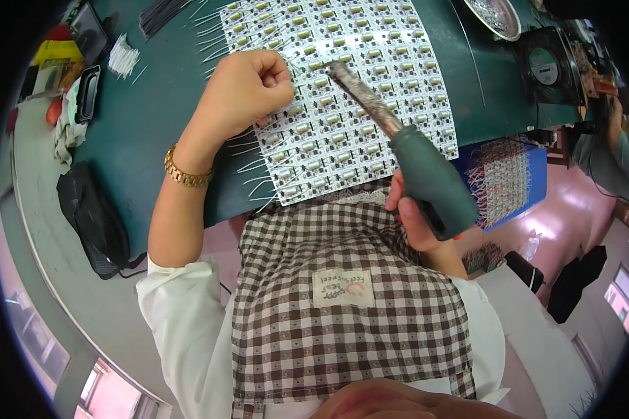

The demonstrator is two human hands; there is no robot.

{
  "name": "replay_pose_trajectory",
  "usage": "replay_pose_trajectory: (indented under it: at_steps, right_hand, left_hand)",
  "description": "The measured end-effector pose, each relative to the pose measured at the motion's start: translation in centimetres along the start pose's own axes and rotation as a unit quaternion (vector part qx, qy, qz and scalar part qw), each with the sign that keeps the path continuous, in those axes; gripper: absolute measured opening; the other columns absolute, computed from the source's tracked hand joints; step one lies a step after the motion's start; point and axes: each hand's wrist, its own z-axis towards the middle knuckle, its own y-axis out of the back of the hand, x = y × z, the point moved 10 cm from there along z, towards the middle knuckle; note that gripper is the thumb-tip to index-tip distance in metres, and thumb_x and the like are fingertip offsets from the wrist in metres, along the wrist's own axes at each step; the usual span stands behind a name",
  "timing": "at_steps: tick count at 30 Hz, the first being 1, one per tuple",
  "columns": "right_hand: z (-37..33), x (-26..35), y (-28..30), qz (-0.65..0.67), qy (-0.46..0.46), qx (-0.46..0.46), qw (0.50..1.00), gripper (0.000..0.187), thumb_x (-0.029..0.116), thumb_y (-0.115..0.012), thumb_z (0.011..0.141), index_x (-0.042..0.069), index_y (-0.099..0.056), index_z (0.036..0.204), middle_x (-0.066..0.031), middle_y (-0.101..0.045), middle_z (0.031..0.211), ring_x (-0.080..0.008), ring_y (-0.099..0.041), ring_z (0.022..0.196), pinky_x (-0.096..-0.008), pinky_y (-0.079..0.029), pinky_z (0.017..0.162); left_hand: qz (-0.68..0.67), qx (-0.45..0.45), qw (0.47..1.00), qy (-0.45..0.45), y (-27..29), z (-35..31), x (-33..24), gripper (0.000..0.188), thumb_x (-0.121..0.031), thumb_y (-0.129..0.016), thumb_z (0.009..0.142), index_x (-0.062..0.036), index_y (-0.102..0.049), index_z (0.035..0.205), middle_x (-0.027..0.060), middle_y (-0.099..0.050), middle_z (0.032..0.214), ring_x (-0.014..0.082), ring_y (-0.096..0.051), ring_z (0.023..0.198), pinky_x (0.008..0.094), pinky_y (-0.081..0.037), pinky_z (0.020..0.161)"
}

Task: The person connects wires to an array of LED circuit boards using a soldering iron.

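A large white panel of circuit boards (pixel 360 143), with small yellowish parts in rows, lies on the green table and juts past its near edge. White wires (pixel 253 167) stick out from its left side. Over that side my left hand (pixel 250 87) is closed in a pinch; what its fingertips hold, if anything, is hidden. My right hand (pixel 414 218) grips a soldering iron (pixel 433 178) by its thick dark green handle. The iron's worn metal barrel slants up and left over the panel, its tip a little right of my left hand.
White wire pieces (pixel 124 56) and dark wires (pixel 162 15) lie at the far left. A metal dish (pixel 495 19) and a black device with a round label (pixel 544 66) stand far right. A blue tray (pixel 536 178) holds wired boards. A black bag (pixel 91 220) hangs left. Another person (pixel 608 157) is at right.
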Motion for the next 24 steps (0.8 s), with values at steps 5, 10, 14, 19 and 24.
replay_pose_trajectory:
  at_steps: [5, 10, 14, 19, 24]
  right_hand:
    - [-0.4, -1.0, -0.3, -0.03, -0.021, 0.028, 0.999, 0.043, 0.027, -0.057, 0.087, -0.001, -0.048, 0.119, -0.0083, -0.055, 0.075, -0.0133, -0.052, 0.061, -0.026, -0.042, 0.056]
    - [-0.1, -0.6, -1.0, 0.045, -0.034, 0.028, 0.998, 0.042, 0.027, -0.059, 0.086, -0.001, -0.051, 0.116, -0.0085, -0.056, 0.076, -0.0141, -0.053, 0.062, -0.0272, -0.043, 0.057]
    - [0.2, -0.5, -1.4, 0.057, -0.045, 0.025, 0.997, 0.039, 0.026, -0.059, 0.086, 0.0, -0.052, 0.114, -0.0086, -0.056, 0.077, -0.0145, -0.054, 0.063, -0.0277, -0.044, 0.058]
    - [0.9, -0.5, -1.4, 0.191, -0.103, -0.011, 0.976, 0.02, 0.006, -0.065, 0.084, -0.001, -0.06, 0.101, -0.0047, -0.062, 0.081, -0.0091, -0.059, 0.061, -0.0237, -0.048, 0.056]
    - [1.2, -1.0, -1.0, 0.146, -0.16, 0.025, 0.976, 0.038, 0.03, -0.062, 0.087, 0.001, -0.054, 0.11, -0.0092, -0.059, 0.078, -0.0152, -0.059, 0.063, -0.029, -0.049, 0.058]
  left_hand:
    - [-0.005, 0.008, 1.0, 0.003, -0.2, -0.1, 0.2, 0.005, -0.005, -0.06, 0.072, -0.0011, -0.059, 0.069, -0.0006, -0.054, 0.056, 0.0054, -0.05, 0.042, 0.0204, -0.04, 0.041]
    - [-0.005, 0.007, 1.0, -0.001, -0.1, -0.1, 0.2, 0.005, -0.004, -0.06, 0.072, -0.0014, -0.058, 0.068, -0.0002, -0.054, 0.056, 0.0064, -0.052, 0.042, 0.021, -0.04, 0.042]
    - [0.005, 0.002, 1.0, -0.009, -0.1, 0.0, 0.0, 0.005, -0.005, -0.06, 0.072, -0.0016, -0.058, 0.068, 0.0001, -0.054, 0.056, 0.0071, -0.053, 0.042, 0.0215, -0.041, 0.042]
    - [0.014, 0.014, 1.0, -0.008, -0.3, -0.1, 0.2, 0.007, -0.005, -0.061, 0.076, -0.0014, -0.056, 0.071, -0.0033, -0.05, 0.059, 0.002, -0.046, 0.046, 0.0178, -0.039, 0.04]
    - [0.015, 0.001, 1.0, -0.021, -0.1, -0.1, -0.1, 0.006, -0.007, -0.06, 0.072, -0.0023, -0.059, 0.069, 0.0, -0.055, 0.057, 0.0078, -0.053, 0.042, 0.0216, -0.042, 0.042]
